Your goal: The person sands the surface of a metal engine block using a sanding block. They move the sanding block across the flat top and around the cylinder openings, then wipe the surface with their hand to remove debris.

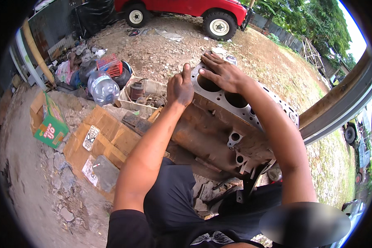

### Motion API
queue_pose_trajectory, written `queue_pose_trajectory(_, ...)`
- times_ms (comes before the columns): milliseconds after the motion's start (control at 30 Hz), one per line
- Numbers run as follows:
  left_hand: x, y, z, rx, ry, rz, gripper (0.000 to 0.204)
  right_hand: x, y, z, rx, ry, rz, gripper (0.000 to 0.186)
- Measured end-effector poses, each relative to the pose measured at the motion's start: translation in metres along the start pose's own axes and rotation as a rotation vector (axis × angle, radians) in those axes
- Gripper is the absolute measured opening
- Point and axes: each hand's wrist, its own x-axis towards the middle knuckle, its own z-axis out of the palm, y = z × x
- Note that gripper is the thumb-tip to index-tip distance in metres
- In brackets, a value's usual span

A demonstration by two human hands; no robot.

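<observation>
A large rusty engine block [200, 132] stands in front of me, its pale machined top holed with wide dark bores and several small holes. My left hand [180, 89] is closed at the block's near left corner, one digit pointing upward; what lies under its curled fingers is hidden. My right hand [225, 74] lies flat across the top at the far left end, fingers slightly apart, beside the first bore [208, 86]. Two small metal flanges [234, 139] jut from the side facing me.
Cardboard [111, 136] carries a patterned phone [91, 137] and grey slab [105, 173]. Left are a green box [49, 128], water jug [102, 87], red crate [109, 66] and parts box [137, 93]. A red vehicle [180, 8] stands behind; a post [335, 103] rises at right. Rubble [68, 213] litters the ground.
</observation>
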Motion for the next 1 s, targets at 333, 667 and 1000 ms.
queue_pose_trajectory(333,0.009,0.003,-0.013,-0.503,-0.001,-0.064,0.093,-0.002,0.006,-0.005,0.054,-0.001,0.052,0.1)
queue_pose_trajectory(667,0.012,-0.016,-0.023,-0.43,-0.053,0.008,0.098,-0.066,0.031,-0.032,0.169,-0.155,0.096,0.085)
queue_pose_trajectory(1000,-0.001,-0.01,-0.03,-0.295,-0.106,0.019,0.09,-0.149,0.035,-0.045,0.186,-0.115,0.278,0.086)
